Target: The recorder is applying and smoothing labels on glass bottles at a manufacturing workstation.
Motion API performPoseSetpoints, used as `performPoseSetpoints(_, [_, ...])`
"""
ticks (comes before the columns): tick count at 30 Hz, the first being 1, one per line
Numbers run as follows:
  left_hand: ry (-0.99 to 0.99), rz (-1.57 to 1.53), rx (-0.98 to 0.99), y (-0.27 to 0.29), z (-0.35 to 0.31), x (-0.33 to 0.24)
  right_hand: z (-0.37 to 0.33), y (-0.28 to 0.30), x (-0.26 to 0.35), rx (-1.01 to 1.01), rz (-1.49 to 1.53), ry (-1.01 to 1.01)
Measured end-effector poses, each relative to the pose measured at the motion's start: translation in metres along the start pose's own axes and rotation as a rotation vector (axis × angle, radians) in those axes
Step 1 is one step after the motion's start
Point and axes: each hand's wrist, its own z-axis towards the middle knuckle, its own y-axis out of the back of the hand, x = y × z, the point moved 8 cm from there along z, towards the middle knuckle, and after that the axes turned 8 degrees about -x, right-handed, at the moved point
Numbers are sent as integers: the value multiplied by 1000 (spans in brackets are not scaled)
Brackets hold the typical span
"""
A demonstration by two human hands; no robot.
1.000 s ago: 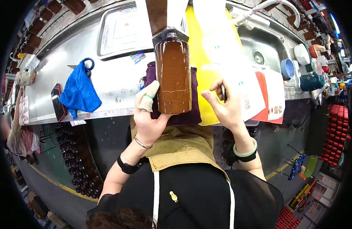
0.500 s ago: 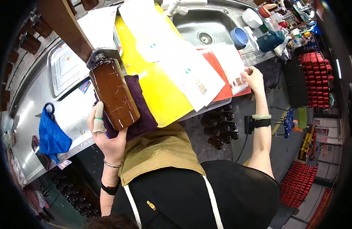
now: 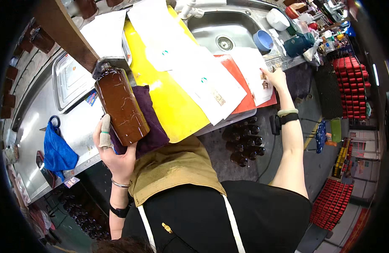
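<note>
At the counter's [image 3: 32, 111] edge, the left hand [image 3: 117, 159] curls around the lower end of a brown bottle [image 3: 122, 107].
Its thumb meets the base, its fingers (one in a knitted sleeve [image 3: 105, 134]) the side; the bottle lies on a purple cloth [image 3: 154, 120], neck pointing away. Beside it is a yellow sheet [image 3: 163, 105]. The right hand [image 3: 278, 81] touches a white sheet [image 3: 249, 71] over a red sheet [image 3: 233, 69]; whether the fingers pinch it, I cannot tell. Beyond, a blue bowl [image 3: 263, 40] stands by the sink [image 3: 217, 25].
</note>
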Motion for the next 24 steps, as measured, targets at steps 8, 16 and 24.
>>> performPoseSetpoints(8, [-21, 24, -2, 2, 3, -4, 24, -43, -56, 439, 223, -316])
performPoseSetpoints(16, [8, -29, -29, 4, 4, -2, 36, 4, 39, -135, -24, 69])
performPoseSetpoints(24, [25, -74, -22, 4, 7, -3, 39, -86, 242, 261, 272, 523])
